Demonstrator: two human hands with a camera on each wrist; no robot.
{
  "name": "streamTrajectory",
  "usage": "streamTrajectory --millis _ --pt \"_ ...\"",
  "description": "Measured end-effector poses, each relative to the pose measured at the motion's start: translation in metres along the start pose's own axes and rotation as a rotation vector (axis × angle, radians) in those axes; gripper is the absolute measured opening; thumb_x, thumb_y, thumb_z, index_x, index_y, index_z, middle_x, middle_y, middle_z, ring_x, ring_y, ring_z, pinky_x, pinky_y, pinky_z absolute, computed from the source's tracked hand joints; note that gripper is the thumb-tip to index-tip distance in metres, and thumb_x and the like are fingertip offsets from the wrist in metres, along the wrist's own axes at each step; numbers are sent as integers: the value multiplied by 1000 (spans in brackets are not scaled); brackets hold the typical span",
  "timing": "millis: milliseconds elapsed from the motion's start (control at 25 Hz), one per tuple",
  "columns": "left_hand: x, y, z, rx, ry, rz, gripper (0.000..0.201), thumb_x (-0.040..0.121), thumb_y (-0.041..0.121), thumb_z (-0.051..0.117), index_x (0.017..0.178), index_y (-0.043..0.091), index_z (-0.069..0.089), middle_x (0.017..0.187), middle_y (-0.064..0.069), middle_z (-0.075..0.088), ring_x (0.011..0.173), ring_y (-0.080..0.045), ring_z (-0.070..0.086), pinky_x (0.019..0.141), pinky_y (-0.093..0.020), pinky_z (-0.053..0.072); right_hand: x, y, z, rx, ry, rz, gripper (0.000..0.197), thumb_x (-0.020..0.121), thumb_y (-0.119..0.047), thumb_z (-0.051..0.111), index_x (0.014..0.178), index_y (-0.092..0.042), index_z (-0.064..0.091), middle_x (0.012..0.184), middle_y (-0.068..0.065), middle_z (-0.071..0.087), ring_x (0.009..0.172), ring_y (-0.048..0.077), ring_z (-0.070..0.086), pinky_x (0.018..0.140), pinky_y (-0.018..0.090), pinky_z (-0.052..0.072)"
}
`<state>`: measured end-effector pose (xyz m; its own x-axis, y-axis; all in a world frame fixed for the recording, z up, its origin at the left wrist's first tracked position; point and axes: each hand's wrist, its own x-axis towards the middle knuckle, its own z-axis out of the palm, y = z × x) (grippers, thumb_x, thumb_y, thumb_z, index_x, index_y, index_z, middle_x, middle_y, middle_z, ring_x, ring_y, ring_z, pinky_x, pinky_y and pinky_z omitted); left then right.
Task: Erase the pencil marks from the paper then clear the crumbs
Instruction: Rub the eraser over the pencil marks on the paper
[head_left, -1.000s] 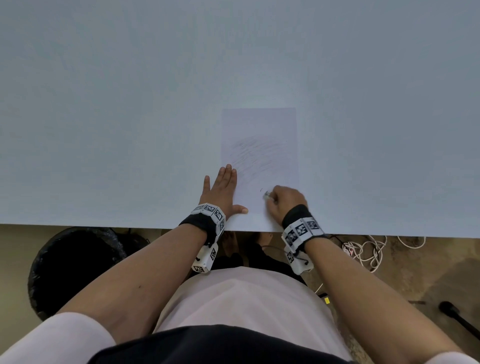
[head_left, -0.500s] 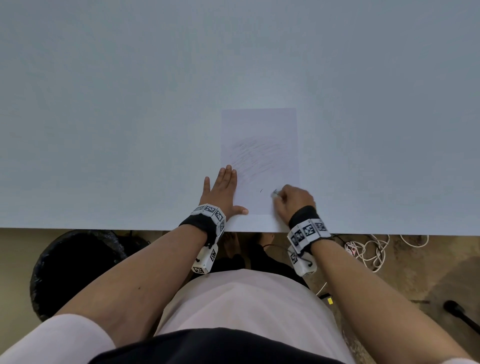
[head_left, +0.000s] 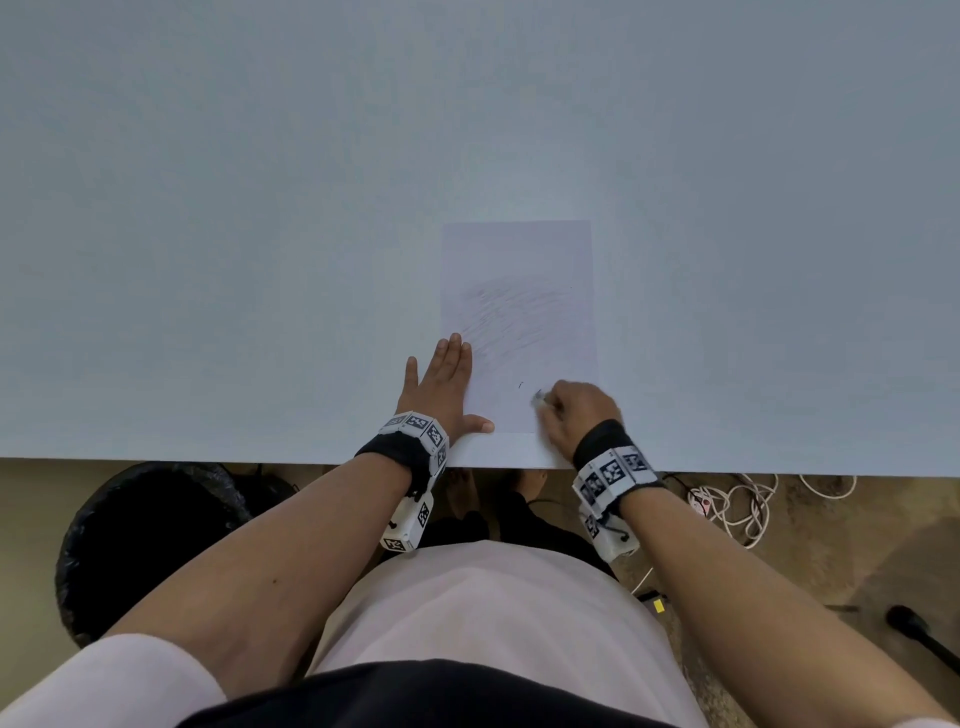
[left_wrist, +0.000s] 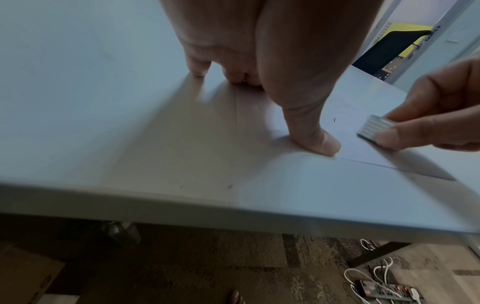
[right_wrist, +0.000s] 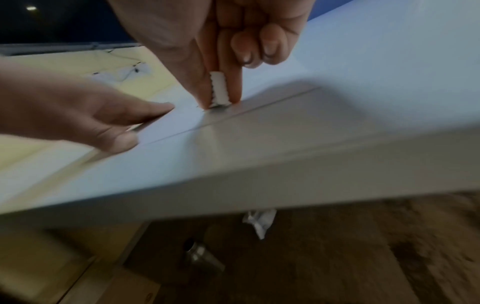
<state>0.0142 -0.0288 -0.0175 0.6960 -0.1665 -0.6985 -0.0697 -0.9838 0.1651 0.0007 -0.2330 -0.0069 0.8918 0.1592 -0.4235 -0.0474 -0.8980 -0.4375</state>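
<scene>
The right wrist view shows the ridged white eraser (right_wrist: 219, 90) pinched upright between thumb and forefinger of the right hand (head_left: 576, 410), its lower end on the paper (head_left: 519, 260) near the near edge; from the head it is only a blur. The left hand (head_left: 441, 384) lies flat, fingers straight, on the paper's left edge, thumb just beside the eraser. Beyond lie faint pencil marks (head_left: 519, 317) and a dark speck (head_left: 520, 385), perhaps a crumb, on the table (head_left: 208, 208), with cables (head_left: 737, 501) below.

Our left hand (head_left: 439, 384) lies flat with fingers straight and together, thumb spread toward the near edge of the table (head_left: 260, 260), pressing down the left edge of the paper (head_left: 517, 270). Our right hand (head_left: 576, 410) is curled near the paper's near right corner, thumb and forefinger pinching the eraser (right_wrist: 219, 89) against the sheet.
</scene>
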Motion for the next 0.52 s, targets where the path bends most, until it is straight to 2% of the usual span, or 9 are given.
streamTrajectory --millis 200,280,400,440,520 --pt "1 -1 2 3 -6 4 115 82 68 54 151 15 -21 158 -1 -28 146 -15 -23 119 -51 -9 10 27 -20 115 199 302 26 90 -32 53 81 -8 61 80 12 67 77 33 61 68 34 50" --pt "1 -1 1 2 -3 2 115 82 68 54 151 15 -21 158 -1 -28 146 -15 -23 119 -51 -9 9 11 -13 119 182 228 29 92 -32 49 81 -8 60 81 13 67 78 33 61 69 35 50" --pt "1 0 1 -5 -11 4 115 82 67 55 151 15 -21 158 -1 -27 146 -15 -23 119 -50 -9 -1 -13 7 -20 -23 -37 29 93 -31 46 80 -8 58 85 12 66 84 32 58 69 35 46" --pt "1 0 1 -9 -10 5 115 82 67 55 151 15 -21 158 -1 -27 146 -15 -23 119 -50 -9 -2 -11 8 -35 -30 -55 28 93 -31 47 80 -9 58 85 12 65 85 32 58 68 34 45" --pt "1 -1 0 -6 3 0 115 82 67 55 151 15 -20 159 -1 -27 146 -15 -23 119 -50 -9 4 2 -1 -7 58 21 30 93 -34 47 78 -10 59 82 11 66 81 31 59 66 33 46"
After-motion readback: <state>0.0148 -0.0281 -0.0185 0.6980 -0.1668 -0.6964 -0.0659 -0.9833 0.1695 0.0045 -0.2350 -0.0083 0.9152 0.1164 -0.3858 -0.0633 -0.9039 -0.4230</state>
